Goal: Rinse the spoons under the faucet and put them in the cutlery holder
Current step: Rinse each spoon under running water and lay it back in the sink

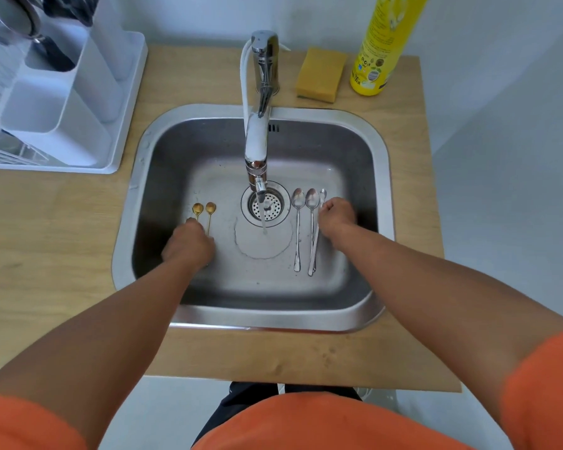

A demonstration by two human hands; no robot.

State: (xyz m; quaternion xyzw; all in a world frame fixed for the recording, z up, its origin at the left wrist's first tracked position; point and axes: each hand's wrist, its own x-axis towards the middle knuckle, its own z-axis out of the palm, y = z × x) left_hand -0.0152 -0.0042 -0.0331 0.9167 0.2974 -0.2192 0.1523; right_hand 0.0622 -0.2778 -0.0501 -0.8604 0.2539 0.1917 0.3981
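Water runs from the chrome faucet (257, 138) into the steel sink (376, 151). Two small gold spoons (204, 209) lie left of the drain, and the tip of a third shows at my knuckles. My left hand (189, 246) is curled down over their handles and grips the third one. Two silver spoons (298, 228) lie right of the drain. My right hand (337, 219) pinches a third silver spoon (322, 193), which slants across its neighbour. The white cutlery holder (62, 102) stands on the counter at the upper left.
A white dish rack (0, 151) adjoins the holder on a white tray. A yellow sponge (320, 74) and a yellow dish-soap bottle (382, 43) stand behind the sink on the wooden counter (46, 222). The drain strainer (267, 206) sits under the stream.
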